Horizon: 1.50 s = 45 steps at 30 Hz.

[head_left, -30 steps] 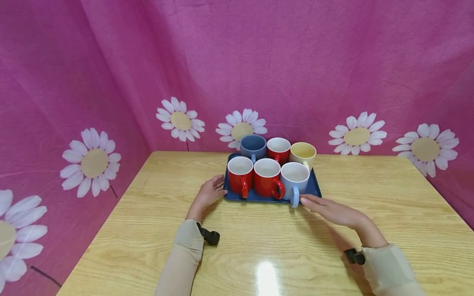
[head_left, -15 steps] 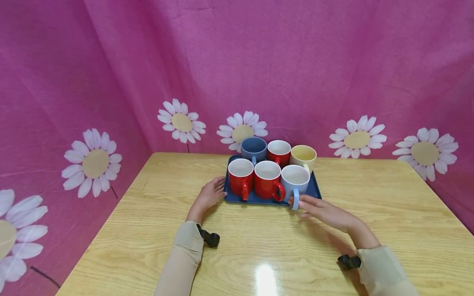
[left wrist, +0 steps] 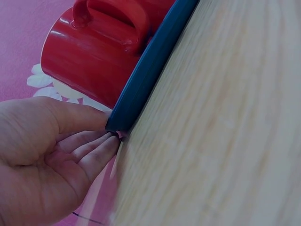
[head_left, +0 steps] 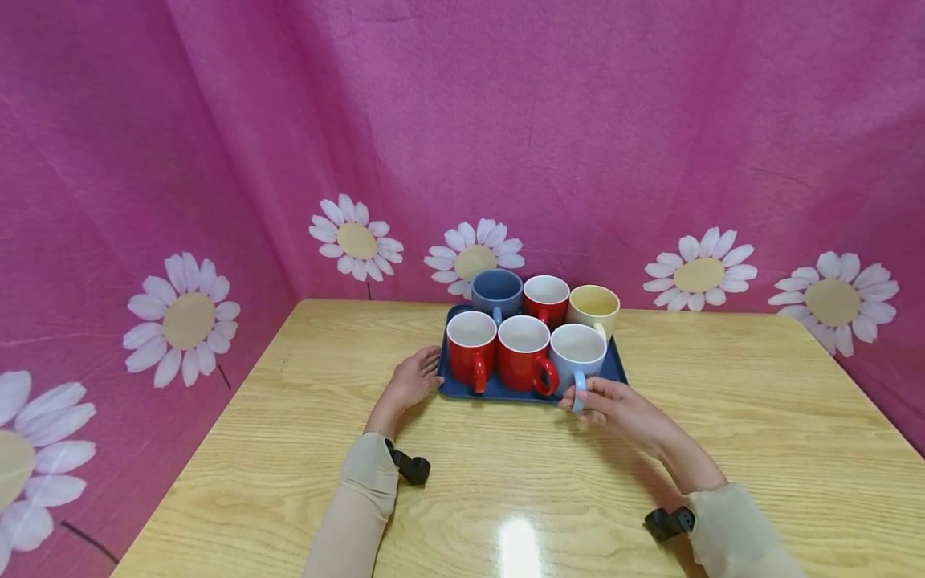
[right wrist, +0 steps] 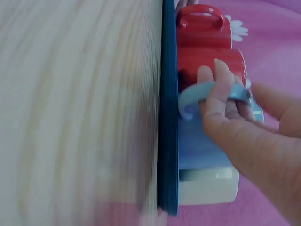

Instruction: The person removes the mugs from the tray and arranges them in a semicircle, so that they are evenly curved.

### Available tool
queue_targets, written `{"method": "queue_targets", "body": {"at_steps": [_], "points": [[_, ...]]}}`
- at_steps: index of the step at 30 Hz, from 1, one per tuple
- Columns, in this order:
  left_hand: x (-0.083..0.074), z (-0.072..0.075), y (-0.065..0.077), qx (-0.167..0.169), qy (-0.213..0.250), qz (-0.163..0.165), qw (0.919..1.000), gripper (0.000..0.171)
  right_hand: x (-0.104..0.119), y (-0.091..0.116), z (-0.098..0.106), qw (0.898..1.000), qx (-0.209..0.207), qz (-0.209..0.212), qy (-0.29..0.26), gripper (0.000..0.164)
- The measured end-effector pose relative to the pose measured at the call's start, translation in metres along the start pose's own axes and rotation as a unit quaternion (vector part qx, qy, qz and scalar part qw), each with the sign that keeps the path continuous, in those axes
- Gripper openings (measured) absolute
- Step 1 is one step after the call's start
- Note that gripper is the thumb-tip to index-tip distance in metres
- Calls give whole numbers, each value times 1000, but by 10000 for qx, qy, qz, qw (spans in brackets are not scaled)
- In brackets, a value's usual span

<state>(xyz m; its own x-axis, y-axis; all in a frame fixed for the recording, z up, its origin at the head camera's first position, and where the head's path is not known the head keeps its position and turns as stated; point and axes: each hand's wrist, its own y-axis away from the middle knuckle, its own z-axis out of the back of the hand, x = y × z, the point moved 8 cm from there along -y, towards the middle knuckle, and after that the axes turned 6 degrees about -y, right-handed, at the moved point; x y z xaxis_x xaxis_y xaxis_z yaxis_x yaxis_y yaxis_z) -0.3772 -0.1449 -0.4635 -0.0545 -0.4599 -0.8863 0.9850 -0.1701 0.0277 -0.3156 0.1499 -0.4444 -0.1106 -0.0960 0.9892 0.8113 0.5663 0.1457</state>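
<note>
A dark blue tray [head_left: 499, 390] on the table carries several mugs in two rows. My left hand [head_left: 413, 380] is at its left edge; in the left wrist view the thumb meets the tray's rim [left wrist: 124, 110] from above, with the fingertips at its underside. The light blue mug [head_left: 571, 361] stands at the front right of the tray, its handle [head_left: 580, 389] toward me. My right hand [head_left: 625, 411] grips that handle, with fingers [right wrist: 219, 89] through the loop in the right wrist view. Beside it are a red mug [head_left: 519, 361] and another red mug [head_left: 468, 357].
Behind the front row stand a dark blue mug [head_left: 499, 295], a third red mug [head_left: 547, 301] and a yellow mug [head_left: 596, 303]. The wooden table [head_left: 470, 490] reaches back to a pink cloth [head_left: 564, 120] printed with white daisies, which also hangs along the left.
My right hand has moved left from beside the light blue mug's handle, and its fingers have gone into the loop. The left hand and the mugs stay in place.
</note>
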Motion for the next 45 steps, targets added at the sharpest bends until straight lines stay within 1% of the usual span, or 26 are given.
{"method": "queue_targets", "body": {"at_steps": [5,13,17,20,22,24,28,31,38,45], "points": [[1,0,0,18,-11,61,10000,58,2,0,-2,9994,-240,35,-246,34],[-1,1,2,58,142,-37,9999,58,5,0,-4,9983,-571,-28,-134,37],[-2,1,2,75,95,-53,9999,58,7,0,-3,9973,-738,-12,-42,38],[-3,1,2,84,104,-61,9999,59,8,0,-3,9966,-825,3,-51,36],[-3,1,2,89,131,-64,9999,59,8,0,-3,9964,-830,22,-173,33],[-4,1,3,91,178,-78,9998,59,10,-1,-3,9959,-855,89,-284,30],[-3,1,3,94,112,-51,9999,60,13,-1,-3,9945,-901,224,-482,25],[-1,1,1,76,47,-59,9999,59,15,0,-3,9938,-945,282,-517,25],[-1,1,1,79,93,-70,9999,59,19,0,-2,9904,-1127,512,-612,22],[0,2,1,47,9,-58,10000,59,20,2,-2,9880,-1270,656,-578,22]]}}
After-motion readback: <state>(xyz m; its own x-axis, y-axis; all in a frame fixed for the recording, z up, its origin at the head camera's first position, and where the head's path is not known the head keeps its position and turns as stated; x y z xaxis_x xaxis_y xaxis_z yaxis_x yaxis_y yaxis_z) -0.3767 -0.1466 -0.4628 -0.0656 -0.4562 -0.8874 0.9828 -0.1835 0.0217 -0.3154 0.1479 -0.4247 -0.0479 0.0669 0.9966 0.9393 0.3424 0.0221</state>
